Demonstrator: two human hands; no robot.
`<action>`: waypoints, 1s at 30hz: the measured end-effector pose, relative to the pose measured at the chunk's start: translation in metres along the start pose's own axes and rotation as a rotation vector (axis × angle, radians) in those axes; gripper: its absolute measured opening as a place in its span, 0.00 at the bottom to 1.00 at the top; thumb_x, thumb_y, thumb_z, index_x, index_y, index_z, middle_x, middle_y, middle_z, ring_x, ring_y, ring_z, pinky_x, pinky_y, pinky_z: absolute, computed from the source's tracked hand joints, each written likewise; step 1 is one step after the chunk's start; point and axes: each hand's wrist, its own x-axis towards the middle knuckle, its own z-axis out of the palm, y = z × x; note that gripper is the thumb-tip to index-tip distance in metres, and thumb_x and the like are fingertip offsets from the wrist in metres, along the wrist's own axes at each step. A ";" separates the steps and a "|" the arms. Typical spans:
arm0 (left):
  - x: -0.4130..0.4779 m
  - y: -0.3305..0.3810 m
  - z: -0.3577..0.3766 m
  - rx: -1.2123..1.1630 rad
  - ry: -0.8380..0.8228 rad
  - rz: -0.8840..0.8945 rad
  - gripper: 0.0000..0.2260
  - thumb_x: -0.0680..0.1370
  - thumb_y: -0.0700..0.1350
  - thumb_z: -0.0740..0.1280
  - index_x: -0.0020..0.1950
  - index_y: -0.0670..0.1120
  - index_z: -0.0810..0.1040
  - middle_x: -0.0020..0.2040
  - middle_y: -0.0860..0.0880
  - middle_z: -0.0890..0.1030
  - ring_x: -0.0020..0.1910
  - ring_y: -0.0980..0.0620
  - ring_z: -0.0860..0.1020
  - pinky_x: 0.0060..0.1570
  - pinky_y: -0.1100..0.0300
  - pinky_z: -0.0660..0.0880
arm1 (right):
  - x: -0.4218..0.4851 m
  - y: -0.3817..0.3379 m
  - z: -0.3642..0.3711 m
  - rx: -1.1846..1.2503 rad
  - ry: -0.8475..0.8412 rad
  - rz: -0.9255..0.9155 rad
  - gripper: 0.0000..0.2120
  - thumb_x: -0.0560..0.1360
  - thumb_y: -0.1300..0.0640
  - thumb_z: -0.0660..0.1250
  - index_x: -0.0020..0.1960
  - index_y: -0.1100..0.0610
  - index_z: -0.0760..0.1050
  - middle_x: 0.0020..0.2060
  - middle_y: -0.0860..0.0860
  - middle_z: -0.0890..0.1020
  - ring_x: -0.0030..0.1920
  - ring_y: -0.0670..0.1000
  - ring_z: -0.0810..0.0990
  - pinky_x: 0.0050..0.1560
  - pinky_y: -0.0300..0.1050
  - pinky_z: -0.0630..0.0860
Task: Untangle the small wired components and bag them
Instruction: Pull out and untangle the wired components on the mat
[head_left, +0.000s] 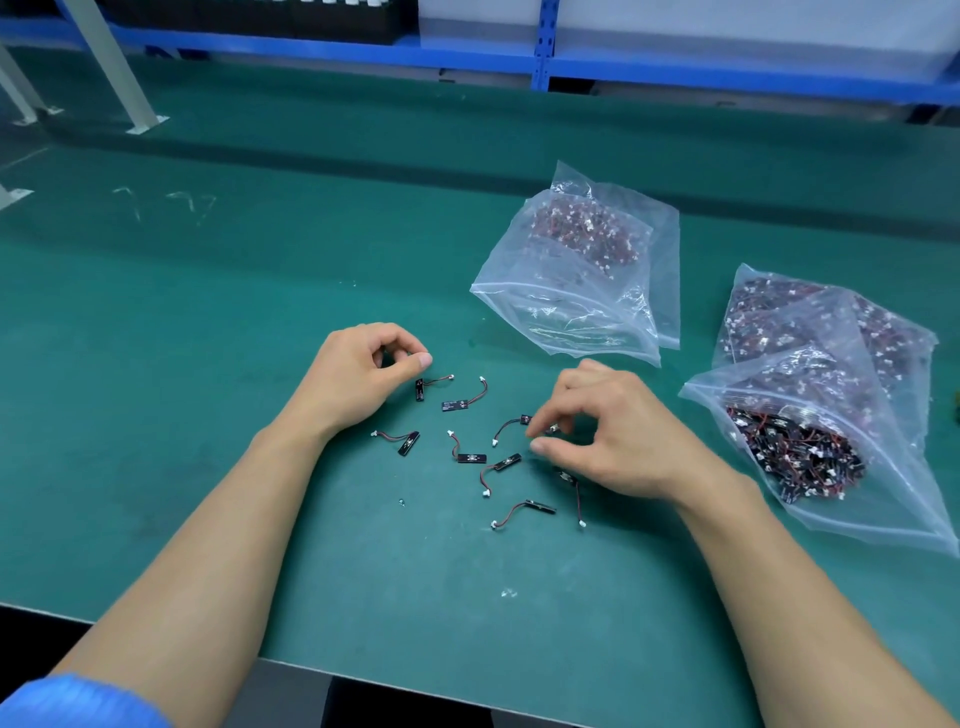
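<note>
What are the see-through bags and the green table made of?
Bags: probably thin clear plastic; they crinkle, shine, and show the parts inside. Table: seems to be a matte green rubber-like mat, dull and scuffed; hard to be sure.

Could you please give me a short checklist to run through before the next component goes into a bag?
1. Loose components untangled: ok. Those showing on the green mat lie apart with wires uncrossed, though one is partly hidden under the right hand.
2. Right hand grip: ok. Thumb and forefinger hold the pinched component.
3. Left hand free: cannot tell. Its fingers are curled and anything inside is hidden.
4. Bag nearby: ok. The middle bag lies just beyond the hands.
5. That bag's mouth open: cannot tell.
</note>
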 end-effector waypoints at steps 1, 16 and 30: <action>0.000 0.000 0.000 0.004 0.000 0.001 0.04 0.76 0.48 0.73 0.41 0.55 0.82 0.31 0.61 0.76 0.28 0.58 0.66 0.31 0.70 0.64 | -0.003 0.003 -0.006 0.005 0.007 0.012 0.04 0.71 0.56 0.78 0.43 0.48 0.85 0.33 0.43 0.75 0.41 0.46 0.73 0.44 0.39 0.69; 0.001 -0.002 0.001 -0.009 0.001 -0.016 0.05 0.76 0.48 0.73 0.41 0.55 0.82 0.30 0.61 0.75 0.28 0.58 0.66 0.30 0.70 0.65 | -0.009 0.003 -0.019 -0.020 -0.262 0.133 0.07 0.70 0.54 0.77 0.46 0.43 0.87 0.28 0.45 0.71 0.39 0.47 0.73 0.46 0.48 0.74; 0.001 -0.001 0.001 0.003 0.006 -0.016 0.05 0.76 0.49 0.73 0.40 0.56 0.82 0.29 0.62 0.75 0.28 0.58 0.66 0.30 0.70 0.65 | -0.010 -0.005 -0.019 0.006 -0.306 0.173 0.18 0.59 0.33 0.72 0.39 0.45 0.83 0.28 0.48 0.71 0.36 0.51 0.74 0.42 0.53 0.77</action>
